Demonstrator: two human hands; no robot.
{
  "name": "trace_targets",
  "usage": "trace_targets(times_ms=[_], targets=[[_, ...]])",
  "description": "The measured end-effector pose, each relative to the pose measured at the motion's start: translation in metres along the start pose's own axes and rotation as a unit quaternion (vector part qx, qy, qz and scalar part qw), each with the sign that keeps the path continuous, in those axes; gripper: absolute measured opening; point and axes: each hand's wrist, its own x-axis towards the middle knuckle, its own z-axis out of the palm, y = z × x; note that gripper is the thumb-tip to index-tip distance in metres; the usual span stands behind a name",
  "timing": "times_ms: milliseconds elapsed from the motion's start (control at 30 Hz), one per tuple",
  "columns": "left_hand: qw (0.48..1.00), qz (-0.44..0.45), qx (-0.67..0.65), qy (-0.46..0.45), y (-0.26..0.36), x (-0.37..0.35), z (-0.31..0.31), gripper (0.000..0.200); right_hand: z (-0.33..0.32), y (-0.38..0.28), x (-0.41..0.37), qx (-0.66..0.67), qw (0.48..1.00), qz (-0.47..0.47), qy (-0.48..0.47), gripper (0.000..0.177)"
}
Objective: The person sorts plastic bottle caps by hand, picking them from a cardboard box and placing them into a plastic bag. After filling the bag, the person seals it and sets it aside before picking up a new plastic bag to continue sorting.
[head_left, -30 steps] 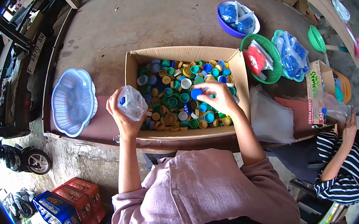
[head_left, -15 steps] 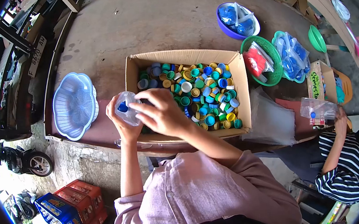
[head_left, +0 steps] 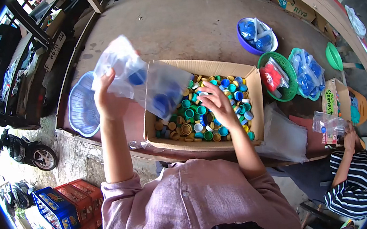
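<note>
My left hand (head_left: 106, 95) grips a clear plastic bag (head_left: 158, 83), which stretches out to the right with blue caps (head_left: 162, 102) inside. Part of the bag hangs over the left side of a cardboard box (head_left: 254, 102). Many green, yellow, blue and white bottle caps (head_left: 201, 110) lie in the box. Over these caps, my right hand (head_left: 219, 106) is open with its fingers spread, to the right of the bag and apart from it.
A blue-white basket (head_left: 83, 108) stands left. At the right are a purple basin (head_left: 244, 41), a green basket (head_left: 294, 80), filled bags (head_left: 307, 74) and flat plastic bags (head_left: 284, 135). A person in a striped sleeve (head_left: 351, 181) holds a clear bag (head_left: 325, 123).
My left hand has lifted the bag up and left, and the bag is now spread out. My right hand has left the bag and moved right over the caps. The view has shifted slightly.
</note>
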Motion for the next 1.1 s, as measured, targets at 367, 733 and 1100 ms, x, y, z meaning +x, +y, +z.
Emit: trace_targets(times_ms=[367,733,1100], targets=[[0.998,-0.024,0.014,-0.062,-0.004,0.015,0.021,0.067,0.037,-0.057,-0.004,0.116,0.990,-0.009,-0.078,0.054],[0.755,0.369,0.520,0.152,0.000,-0.021,-0.020,0.085,-0.062,0.000,0.015,-0.638,0.762,-0.073,-0.088,0.006],[0.737,0.307,0.582,0.154,-0.116,-0.071,-0.065,0.085,-0.063,0.029,0.007,-0.666,0.730,-0.025,-0.147,0.018]])
